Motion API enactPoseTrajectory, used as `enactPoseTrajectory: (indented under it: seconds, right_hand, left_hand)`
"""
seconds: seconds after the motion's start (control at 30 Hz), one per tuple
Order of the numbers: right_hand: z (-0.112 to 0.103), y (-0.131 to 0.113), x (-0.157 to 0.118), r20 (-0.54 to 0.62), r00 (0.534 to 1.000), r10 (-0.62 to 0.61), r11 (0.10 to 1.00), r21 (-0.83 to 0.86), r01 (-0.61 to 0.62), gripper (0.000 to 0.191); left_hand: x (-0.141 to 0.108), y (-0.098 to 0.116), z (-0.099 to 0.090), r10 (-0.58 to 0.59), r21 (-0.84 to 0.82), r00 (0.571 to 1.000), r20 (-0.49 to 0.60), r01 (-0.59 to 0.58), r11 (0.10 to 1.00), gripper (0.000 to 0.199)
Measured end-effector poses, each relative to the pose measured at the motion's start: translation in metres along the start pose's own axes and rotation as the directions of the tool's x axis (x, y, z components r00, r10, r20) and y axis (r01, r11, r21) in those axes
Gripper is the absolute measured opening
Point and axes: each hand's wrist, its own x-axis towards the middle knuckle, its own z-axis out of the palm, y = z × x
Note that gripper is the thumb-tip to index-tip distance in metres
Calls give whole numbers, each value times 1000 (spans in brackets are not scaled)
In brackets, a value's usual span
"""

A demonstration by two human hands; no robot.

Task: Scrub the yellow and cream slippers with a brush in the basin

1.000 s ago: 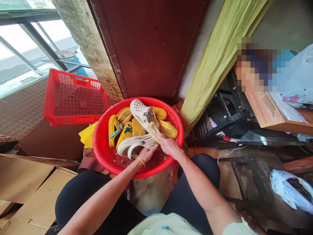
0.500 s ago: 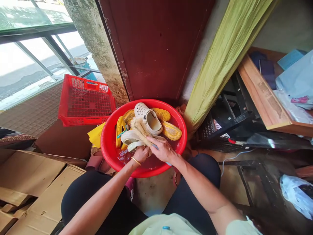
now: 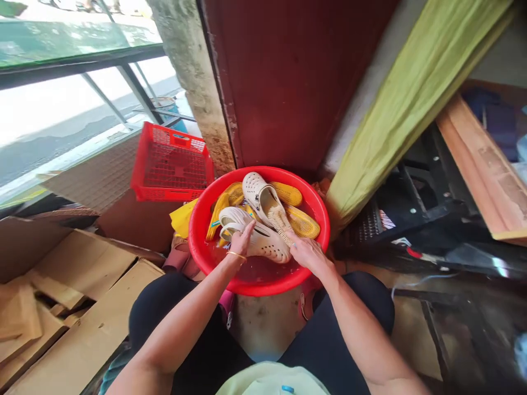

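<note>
A red basin [image 3: 263, 286] between my knees holds water and several shoes. My left hand [image 3: 241, 241] grips a white clog [image 3: 267, 244] near its heel strap, with the clog's holed front pointing right. My right hand [image 3: 307, 253] is closed on a scrubbing brush [image 3: 280, 220], its pale bristles beside the clog's toe. A second white clog [image 3: 257, 192] rests behind, on top of yellow slippers [image 3: 303, 222] at the right side of the basin. More yellow footwear [image 3: 218, 216] lies at the basin's left.
Behind the basin at the left is a red crate [image 3: 173, 170]. Flattened cardboard [image 3: 90, 263] lies at the left. A maroon door [image 3: 284, 82] stands behind the basin, a green curtain [image 3: 391, 120] beside it. A wooden drawer [image 3: 486, 164] juts in at the right.
The held clog has turned so that its holed top shows and its toe points right. My right hand and the brush have moved right, off its heel end. The view has shifted left.
</note>
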Motion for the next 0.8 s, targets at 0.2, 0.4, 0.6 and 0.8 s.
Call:
enactPoseTrajectory:
  seconds: [0.2, 0.4, 0.6, 0.8]
  right_hand:
    - [12, -13, 11, -287, 933, -216, 972, 23, 232, 59]
    - [12, -26, 19, -563, 750, -346, 928, -88, 362, 50]
    - [-7, -31, 39, -742, 611, -277, 938, -70, 340, 49]
    - [23, -33, 20, -591, 704, -394, 898, -84, 432, 50]
  left_hand:
    - [-2, 7, -9, 154, 164, 986, -69, -141, 976, 30]
    - [0, 30, -26, 460, 147, 763, 455, -573, 806, 26]
    - [6, 42, -30, 449, 96, 685, 574, -601, 793, 24]
    - [19, 23, -35, 356, 72, 847, 395, -415, 907, 24]
